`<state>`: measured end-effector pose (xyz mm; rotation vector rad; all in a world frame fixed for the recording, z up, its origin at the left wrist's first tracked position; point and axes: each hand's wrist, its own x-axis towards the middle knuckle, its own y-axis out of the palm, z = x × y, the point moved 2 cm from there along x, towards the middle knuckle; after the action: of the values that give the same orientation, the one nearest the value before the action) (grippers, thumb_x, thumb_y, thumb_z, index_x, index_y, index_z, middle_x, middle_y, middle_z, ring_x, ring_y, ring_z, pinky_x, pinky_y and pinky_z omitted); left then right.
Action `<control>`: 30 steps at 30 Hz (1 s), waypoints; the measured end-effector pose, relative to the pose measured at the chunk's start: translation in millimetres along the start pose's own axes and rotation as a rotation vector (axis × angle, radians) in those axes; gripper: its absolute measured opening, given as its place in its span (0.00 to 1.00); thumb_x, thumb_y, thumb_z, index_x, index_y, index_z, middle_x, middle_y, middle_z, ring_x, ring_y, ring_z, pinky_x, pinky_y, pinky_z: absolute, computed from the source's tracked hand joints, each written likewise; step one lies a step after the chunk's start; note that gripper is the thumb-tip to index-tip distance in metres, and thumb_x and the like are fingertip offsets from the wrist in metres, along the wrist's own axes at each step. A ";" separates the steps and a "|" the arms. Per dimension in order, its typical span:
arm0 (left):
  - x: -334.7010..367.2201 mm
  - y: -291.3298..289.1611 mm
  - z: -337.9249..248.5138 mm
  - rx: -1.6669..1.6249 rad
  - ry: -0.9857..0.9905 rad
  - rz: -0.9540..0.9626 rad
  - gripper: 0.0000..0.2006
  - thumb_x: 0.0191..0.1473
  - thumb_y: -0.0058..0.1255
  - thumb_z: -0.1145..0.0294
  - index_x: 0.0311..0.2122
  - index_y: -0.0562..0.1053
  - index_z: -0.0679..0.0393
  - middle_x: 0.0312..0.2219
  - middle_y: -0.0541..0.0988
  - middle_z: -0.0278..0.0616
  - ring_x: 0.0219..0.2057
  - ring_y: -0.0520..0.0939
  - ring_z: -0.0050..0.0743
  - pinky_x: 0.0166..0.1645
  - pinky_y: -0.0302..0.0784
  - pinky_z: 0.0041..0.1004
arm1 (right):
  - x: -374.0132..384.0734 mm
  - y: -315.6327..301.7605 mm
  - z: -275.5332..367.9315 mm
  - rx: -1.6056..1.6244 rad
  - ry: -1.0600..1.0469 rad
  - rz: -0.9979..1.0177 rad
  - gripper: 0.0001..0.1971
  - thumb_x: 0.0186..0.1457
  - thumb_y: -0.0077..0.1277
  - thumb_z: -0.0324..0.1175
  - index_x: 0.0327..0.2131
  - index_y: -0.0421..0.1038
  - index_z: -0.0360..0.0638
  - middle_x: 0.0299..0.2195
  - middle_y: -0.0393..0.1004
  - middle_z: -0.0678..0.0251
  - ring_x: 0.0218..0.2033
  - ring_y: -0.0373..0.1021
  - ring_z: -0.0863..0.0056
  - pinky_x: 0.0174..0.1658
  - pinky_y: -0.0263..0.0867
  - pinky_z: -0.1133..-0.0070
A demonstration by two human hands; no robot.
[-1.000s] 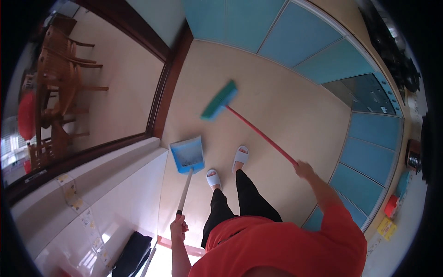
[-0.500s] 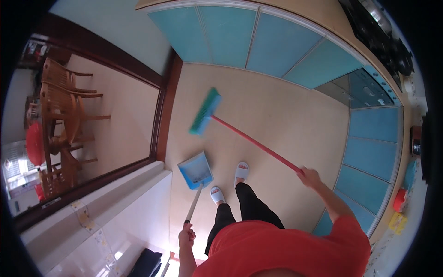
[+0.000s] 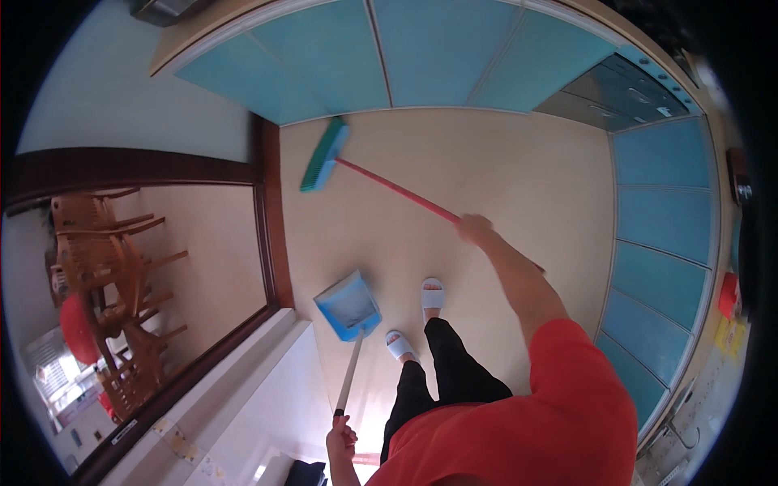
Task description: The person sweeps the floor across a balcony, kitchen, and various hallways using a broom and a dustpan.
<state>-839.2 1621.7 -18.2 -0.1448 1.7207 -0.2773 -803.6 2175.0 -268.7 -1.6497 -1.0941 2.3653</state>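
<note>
My right hand point(image 3: 474, 228) is closed round the red handle of a broom point(image 3: 397, 189). Its blue head with green bristles point(image 3: 322, 155) is at the far left of the floor, close to the corner between the cabinets and the door frame. The end of the handle shows behind my right forearm. My left hand point(image 3: 342, 437) grips the dark end of a long-handled dustpan point(image 3: 348, 312). The dustpan's blue pan rests on the floor left of my feet, its open side facing away from me. Inside it is a greyish surface; any debris is too small to make out.
Blue cabinets point(image 3: 438, 53) line the far side and the right, with a dark appliance point(image 3: 612, 93) at their corner. At left a dark wooden door frame point(image 3: 271, 211) opens onto wooden chairs point(image 3: 121, 267). A white tiled ledge point(image 3: 243, 381) stands left of the dustpan.
My right arm has reached farther forward, and the broom head has moved away from me toward the far left corner. The dustpan stays near my feet. The view has turned slightly.
</note>
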 end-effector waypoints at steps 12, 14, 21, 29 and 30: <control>38.5 34.1 -71.9 0.158 0.091 0.091 0.07 0.51 0.49 0.63 0.30 0.68 0.54 0.10 0.64 0.28 0.10 0.67 0.21 0.13 0.63 0.21 | -438.8 86.4 -256.2 0.240 0.457 -0.104 0.18 0.53 0.38 0.45 0.27 0.70 0.39 0.26 0.72 0.50 0.30 0.68 0.50 0.34 0.63 0.62; 40.2 40.9 -90.0 0.160 0.116 0.105 0.07 0.51 0.49 0.63 0.30 0.68 0.54 0.10 0.64 0.27 0.10 0.67 0.21 0.13 0.63 0.21 | -473.0 57.6 -229.1 0.232 0.526 -0.028 0.20 0.53 0.39 0.48 0.28 0.70 0.40 0.27 0.72 0.51 0.31 0.68 0.51 0.35 0.63 0.62; 59.7 70.5 -139.2 0.185 0.156 0.225 0.06 0.51 0.49 0.64 0.29 0.68 0.52 0.10 0.64 0.26 0.09 0.67 0.19 0.13 0.62 0.20 | -379.9 53.6 -181.5 0.148 0.379 -0.077 0.24 0.54 0.36 0.54 0.32 0.69 0.41 0.27 0.72 0.53 0.31 0.69 0.53 0.36 0.63 0.63; 72.6 101.9 -212.7 0.350 0.145 0.217 0.08 0.52 0.48 0.61 0.30 0.68 0.53 0.10 0.64 0.26 0.11 0.67 0.18 0.14 0.61 0.20 | -145.4 -55.7 -63.7 0.073 0.236 -0.012 0.24 0.54 0.36 0.53 0.37 0.70 0.40 0.35 0.73 0.56 0.38 0.70 0.60 0.41 0.65 0.67; 74.1 106.4 -223.2 0.372 0.145 0.222 0.08 0.52 0.48 0.61 0.30 0.68 0.53 0.10 0.64 0.26 0.11 0.67 0.18 0.14 0.61 0.20 | -138.2 -60.3 -70.6 0.069 0.259 -0.050 0.24 0.54 0.37 0.53 0.37 0.71 0.41 0.35 0.73 0.56 0.39 0.70 0.61 0.42 0.65 0.67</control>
<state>-1064.9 1728.1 -84.0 0.3445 1.7788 -0.4446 -705.6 2197.8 -136.1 -1.8163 -0.9823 2.0612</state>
